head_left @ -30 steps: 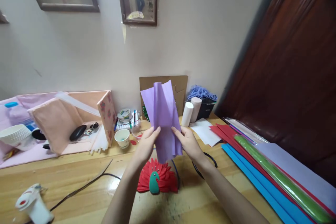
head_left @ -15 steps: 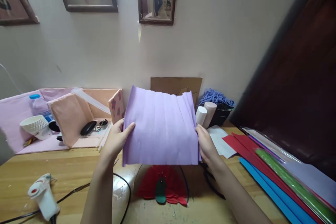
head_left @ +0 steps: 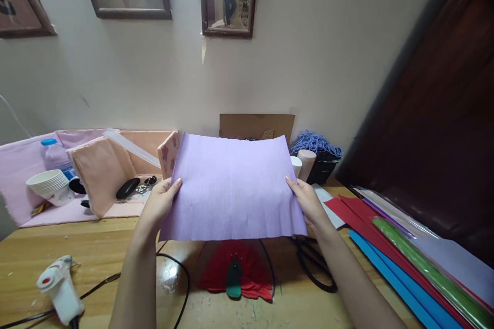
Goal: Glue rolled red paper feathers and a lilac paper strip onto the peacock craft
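A sheet of purple crepe paper point(head_left: 233, 190) is stretched nearly flat between my two hands, raised above the table. My left hand point(head_left: 160, 203) pinches its left edge, thumb on the front face. On the right edge my right hand point(head_left: 306, 200) grips in the same way, fingers behind the sheet. Below the paper, on the table, lies a red pleated fan shape point(head_left: 254, 272) with a dark green piece point(head_left: 233, 280) at its middle. The sheet hides part of what stands behind it.
A white glue gun point(head_left: 59, 288) with a black cable point(head_left: 102, 282) lies at left. Behind it stand peach fabric-covered partitions point(head_left: 100, 175) and paper cups point(head_left: 50, 185). Red sheets point(head_left: 358, 211), blue sheets point(head_left: 386, 262) and a green roll point(head_left: 417, 252) lie at right. Blue yarn point(head_left: 316, 143) sits behind.
My hands have moved apart, pulling the purple crepe paper wider. Its folds have smoothed out and it now hangs flatter.
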Demonstrator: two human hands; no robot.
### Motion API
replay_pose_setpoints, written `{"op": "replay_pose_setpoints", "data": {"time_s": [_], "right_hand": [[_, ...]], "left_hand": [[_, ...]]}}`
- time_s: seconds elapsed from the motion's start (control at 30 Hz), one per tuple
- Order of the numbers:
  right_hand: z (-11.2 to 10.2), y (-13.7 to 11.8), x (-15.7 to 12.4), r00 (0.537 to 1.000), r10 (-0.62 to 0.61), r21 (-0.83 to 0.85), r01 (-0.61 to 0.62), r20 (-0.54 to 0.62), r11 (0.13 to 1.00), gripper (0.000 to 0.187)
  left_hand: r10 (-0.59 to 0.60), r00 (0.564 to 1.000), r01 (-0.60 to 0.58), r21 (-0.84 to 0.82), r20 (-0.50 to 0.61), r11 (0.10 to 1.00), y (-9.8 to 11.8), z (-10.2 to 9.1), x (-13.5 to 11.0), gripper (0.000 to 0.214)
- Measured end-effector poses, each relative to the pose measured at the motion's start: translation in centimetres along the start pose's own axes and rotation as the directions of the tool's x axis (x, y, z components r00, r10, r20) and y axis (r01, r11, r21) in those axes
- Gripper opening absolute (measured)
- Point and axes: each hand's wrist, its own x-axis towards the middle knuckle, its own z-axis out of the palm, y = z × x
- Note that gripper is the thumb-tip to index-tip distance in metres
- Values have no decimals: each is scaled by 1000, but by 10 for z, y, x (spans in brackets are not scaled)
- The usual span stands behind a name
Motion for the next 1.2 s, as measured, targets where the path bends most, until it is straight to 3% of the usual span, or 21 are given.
{"op": "replay_pose_setpoints", "data": {"time_s": [0.1,0.2,0.37,0.43,0.53,0.73,0.83,0.9,1.03,1.2], "right_hand": [[-10,-5,4,1000,-28,-127,28,4,992,34],[-6,-15,-7,996,-88,-235,82,-11,969,34],[30,-32,-49,987,-70,-199,99,147,975,34],[42,-33,-61,973,-59,-153,95,223,984,31],[48,-29,-63,960,-88,-142,129,266,982,27],[43,-27,-57,962,-98,-139,136,253,981,24],[44,-34,-59,959,-83,-107,115,270,988,27],[45,-36,-60,955,-65,-83,93,290,992,28],[46,-36,-62,941,-85,-98,123,327,988,24],[45,-33,-64,912,-174,-208,264,372,942,26]], "left_hand": [[-33,999,33,-1,2,999,3,-4,-1,48],[-9,1000,9,-16,19,1000,12,11,-9,44],[97,992,-90,-88,77,992,22,85,-38,28],[144,970,-120,-128,195,984,21,114,-51,26],[186,948,-136,-199,258,970,16,139,-65,24],[106,963,-8,-369,246,929,10,147,-65,25],[155,987,-126,-391,44,912,10,146,-65,42],[240,970,-236,-353,-34,905,11,145,-67,44],[198,971,-153,-291,131,945,15,145,-69,21],[132,970,-46,-375,205,926,16,145,-65,29]]}}
